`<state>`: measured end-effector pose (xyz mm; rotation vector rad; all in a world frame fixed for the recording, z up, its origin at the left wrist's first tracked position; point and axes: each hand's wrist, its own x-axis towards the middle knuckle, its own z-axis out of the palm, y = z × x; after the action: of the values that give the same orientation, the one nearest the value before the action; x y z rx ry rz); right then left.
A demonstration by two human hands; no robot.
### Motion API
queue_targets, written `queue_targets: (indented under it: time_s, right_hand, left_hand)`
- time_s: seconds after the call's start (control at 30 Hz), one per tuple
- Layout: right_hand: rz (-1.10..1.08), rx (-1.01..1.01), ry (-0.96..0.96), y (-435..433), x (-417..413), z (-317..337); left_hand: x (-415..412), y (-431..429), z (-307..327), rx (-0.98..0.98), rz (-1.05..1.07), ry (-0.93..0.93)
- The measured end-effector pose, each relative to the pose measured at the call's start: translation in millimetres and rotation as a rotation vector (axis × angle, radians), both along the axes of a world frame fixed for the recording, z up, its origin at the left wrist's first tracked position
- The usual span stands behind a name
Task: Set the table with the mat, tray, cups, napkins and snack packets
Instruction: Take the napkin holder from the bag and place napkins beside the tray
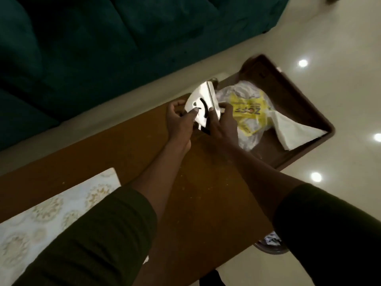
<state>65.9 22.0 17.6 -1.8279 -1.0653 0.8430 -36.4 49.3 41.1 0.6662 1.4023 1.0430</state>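
While over table [144, 145], both hands [203, 122] w/ fingers round metal holder [203, 102].

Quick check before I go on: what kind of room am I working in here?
Most likely a home living room. A dark green sofa runs along the far side of a low wooden table, the floor is glossy pale tile reflecting ceiling lights, and a patterned mat lies on the table.

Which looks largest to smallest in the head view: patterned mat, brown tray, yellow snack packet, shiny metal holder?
1. Patterned mat, though it lies nearest the camera and is partly covered.
2. Brown tray.
3. Yellow snack packet.
4. Shiny metal holder.
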Motion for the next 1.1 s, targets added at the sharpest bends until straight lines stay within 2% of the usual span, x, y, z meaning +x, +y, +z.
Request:
queue_targets:
  time_s: [0.07,0.23,0.37,0.47,0.6,0.77,1.1]
  right_hand:
    - [0.107,-0.041,-0.101,-4.7,-37.8,-4.3]
    - [0.303,-0.044,-0.189,-28.7,-150.5,-14.8]
    - [0.472,-0.072,-0.206,-64.5,-245.6,-21.8]
    - [0.582,-0.041,-0.127,-101.3,-314.1,-24.8]
    - [0.726,-0.143,-0.044,-144.0,-387.8,-26.9]
    - [0.886,-0.269,0.013,-181.6,-460.8,-32.1]
    - [1.095,-0.397,-0.035,-238.3,-541.8,-52.2]
  left_hand:
    - [-43.7,-13.2,-0.6,-0.012,0.065,-0.008]
    - [-164.8,-64.5,-9.4,-0.075,0.168,0.052]
    - [-255.0,-117.1,-20.4,-0.123,0.280,0.219]
    - [-317.7,-161.6,-26.0,-0.128,0.391,0.381]
    - [-387.4,-211.3,-25.7,-0.146,0.463,0.719]
    - [-451.3,-263.3,-25.1,-0.201,0.552,0.930]
    - [-515.4,-330.5,-50.7,-0.251,0.579,0.959]
